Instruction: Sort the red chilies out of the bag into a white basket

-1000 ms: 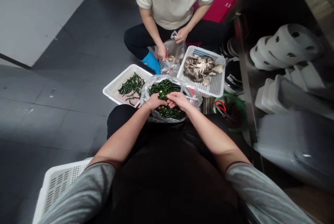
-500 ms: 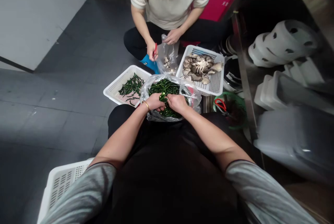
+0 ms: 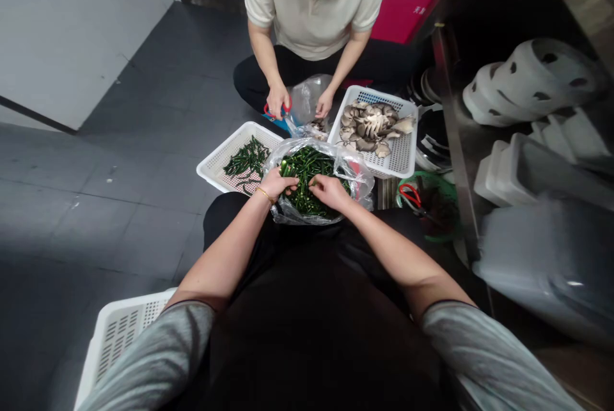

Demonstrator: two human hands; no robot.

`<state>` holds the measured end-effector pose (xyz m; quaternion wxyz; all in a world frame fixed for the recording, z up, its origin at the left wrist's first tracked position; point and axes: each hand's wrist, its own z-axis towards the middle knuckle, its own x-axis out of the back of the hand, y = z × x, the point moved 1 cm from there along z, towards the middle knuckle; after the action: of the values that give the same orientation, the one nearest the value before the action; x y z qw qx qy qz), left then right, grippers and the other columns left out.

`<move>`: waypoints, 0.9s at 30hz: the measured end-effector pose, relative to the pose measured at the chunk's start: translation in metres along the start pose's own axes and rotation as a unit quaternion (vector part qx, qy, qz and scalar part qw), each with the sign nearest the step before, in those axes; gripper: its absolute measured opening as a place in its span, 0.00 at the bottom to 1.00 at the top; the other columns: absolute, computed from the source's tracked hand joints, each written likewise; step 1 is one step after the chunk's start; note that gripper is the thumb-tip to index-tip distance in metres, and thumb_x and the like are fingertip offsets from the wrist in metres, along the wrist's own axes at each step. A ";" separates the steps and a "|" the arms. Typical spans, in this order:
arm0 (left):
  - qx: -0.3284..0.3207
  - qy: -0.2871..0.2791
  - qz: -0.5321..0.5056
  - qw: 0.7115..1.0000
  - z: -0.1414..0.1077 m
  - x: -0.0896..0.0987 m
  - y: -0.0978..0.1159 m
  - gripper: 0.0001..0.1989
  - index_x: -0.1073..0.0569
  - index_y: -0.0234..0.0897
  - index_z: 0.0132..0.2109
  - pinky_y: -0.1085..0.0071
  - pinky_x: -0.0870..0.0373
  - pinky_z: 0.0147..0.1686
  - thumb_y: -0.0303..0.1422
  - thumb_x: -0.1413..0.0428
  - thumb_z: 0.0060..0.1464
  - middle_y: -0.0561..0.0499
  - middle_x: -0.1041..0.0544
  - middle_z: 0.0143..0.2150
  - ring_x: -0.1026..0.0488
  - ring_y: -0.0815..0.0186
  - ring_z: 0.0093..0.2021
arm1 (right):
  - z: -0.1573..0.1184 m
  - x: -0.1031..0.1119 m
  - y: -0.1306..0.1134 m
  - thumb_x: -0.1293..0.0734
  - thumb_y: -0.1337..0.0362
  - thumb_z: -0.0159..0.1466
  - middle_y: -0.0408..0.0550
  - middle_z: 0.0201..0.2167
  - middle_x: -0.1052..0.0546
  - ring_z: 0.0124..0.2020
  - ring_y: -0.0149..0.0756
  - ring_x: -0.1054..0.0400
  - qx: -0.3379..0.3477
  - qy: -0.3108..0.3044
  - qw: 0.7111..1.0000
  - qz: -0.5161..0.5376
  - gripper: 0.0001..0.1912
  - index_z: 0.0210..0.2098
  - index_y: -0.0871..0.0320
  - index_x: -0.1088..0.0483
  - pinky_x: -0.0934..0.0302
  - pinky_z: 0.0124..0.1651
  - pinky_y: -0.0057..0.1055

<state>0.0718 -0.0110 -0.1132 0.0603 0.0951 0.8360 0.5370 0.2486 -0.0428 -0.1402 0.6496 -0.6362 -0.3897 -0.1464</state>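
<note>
A clear plastic bag [image 3: 357,197] full of green chilies [image 3: 311,168] lies open in front of me. Over its left side, my left hand [image 3: 279,185] is closed around a few green chilies, with their ends showing above the fingers. My right hand [image 3: 330,192] is pinched over the bag's middle, apart from the left; whatever is between its fingertips is too small to make out. More green chilies [image 3: 249,156] lie in a white basket [image 3: 211,168] just left of the bag.
Opposite sits a person [image 3: 316,27] with red-handled scissors and a plastic bag. A white basket of mushrooms [image 3: 374,126] stands ahead right. At right are a green basket [image 3: 444,232] with red scissors [image 3: 409,194] and shelved containers [image 3: 508,171]. Another white basket [image 3: 115,334] is at lower left.
My hands have moved apart over the bag. The other person's hands have come lower, with the scissors at the plastic bag. The whole view has shifted slightly.
</note>
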 end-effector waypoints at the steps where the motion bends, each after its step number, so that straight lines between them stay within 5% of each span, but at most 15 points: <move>1: -0.002 -0.011 -0.020 1.000 -0.002 -0.004 0.000 0.13 0.32 0.32 0.30 0.76 0.32 0.22 0.26 0.35 0.38 0.53 0.28 0.24 0.30 0.72 0.23 | 0.004 0.004 0.002 0.37 0.61 0.66 0.46 0.31 0.25 0.30 0.33 0.29 -0.035 0.008 0.994 0.099 0.09 0.41 0.59 0.31 0.35 0.35 0.28; 3: -0.002 -0.039 -0.053 0.998 -0.005 -0.012 -0.001 0.14 0.31 0.32 0.31 0.74 0.29 0.24 0.27 0.34 0.37 0.53 0.26 0.27 0.28 0.71 0.26 | 0.010 0.009 0.002 0.38 0.55 0.66 0.44 0.26 0.25 0.24 0.31 0.30 -0.081 -0.003 0.963 0.258 0.12 0.36 0.59 0.32 0.35 0.29 0.27; 5: 0.005 -0.067 -0.054 0.996 -0.008 -0.020 -0.002 0.14 0.31 0.32 0.31 0.73 0.29 0.24 0.27 0.34 0.38 0.53 0.26 0.25 0.29 0.70 0.24 | 0.012 0.011 -0.003 0.41 0.50 0.67 0.45 0.24 0.25 0.23 0.31 0.30 -0.089 -0.011 0.950 0.298 0.19 0.31 0.59 0.33 0.35 0.28 0.27; 9: 0.047 -0.073 0.012 0.996 -0.008 -0.025 -0.007 0.10 0.33 0.32 0.31 0.74 0.34 0.19 0.24 0.37 0.43 0.52 0.27 0.19 0.31 0.70 0.18 | 0.007 0.014 -0.011 0.43 0.54 0.70 0.54 0.32 0.23 0.34 0.37 0.27 -0.040 0.036 0.999 -0.007 0.20 0.30 0.60 0.29 0.36 0.37 0.28; 12: 0.063 -0.020 0.054 0.996 -0.005 -0.020 -0.011 0.12 0.33 0.33 0.32 0.74 0.32 0.20 0.21 0.39 0.41 0.52 0.27 0.20 0.28 0.68 0.19 | 0.008 0.020 -0.011 0.41 0.59 0.69 0.59 0.44 0.25 0.43 0.44 0.28 -0.027 0.024 0.972 -0.233 0.15 0.45 0.60 0.27 0.38 0.41 0.31; 15: 0.052 0.043 0.032 0.997 0.000 -0.011 -0.013 0.14 0.32 0.33 0.33 0.74 0.29 0.22 0.19 0.38 0.37 0.53 0.26 0.23 0.27 0.68 0.23 | 0.023 0.022 -0.010 0.36 0.57 0.66 0.59 0.48 0.26 0.43 0.46 0.27 -0.063 0.003 0.957 -0.284 0.19 0.53 0.57 0.30 0.37 0.40 0.33; 22: 0.034 0.023 -0.116 0.992 0.000 -0.002 -0.008 0.19 0.28 0.30 0.33 0.71 0.25 0.23 0.27 0.32 0.29 0.48 0.23 0.32 0.27 0.67 0.30 | 0.063 0.006 -0.009 0.29 0.57 0.58 0.58 0.36 0.22 0.40 0.45 0.26 -0.134 -0.038 0.976 -0.168 0.12 0.30 0.61 0.26 0.36 0.39 0.31; 27: 0.067 0.011 -0.165 0.984 -0.001 -0.006 -0.003 0.17 0.27 0.31 0.34 0.73 0.26 0.22 0.30 0.32 0.34 0.45 0.22 0.34 0.24 0.64 0.32 | 0.045 0.026 0.017 0.34 0.64 0.60 0.43 0.20 0.27 0.20 0.30 0.32 -0.182 -0.020 0.976 0.116 0.09 0.24 0.58 0.33 0.39 0.25 0.25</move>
<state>0.0769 -0.0144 -0.1153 0.1329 -0.0463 0.8747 0.4637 0.2625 0.0097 -0.1395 0.5274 -0.7874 -0.2932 -0.1261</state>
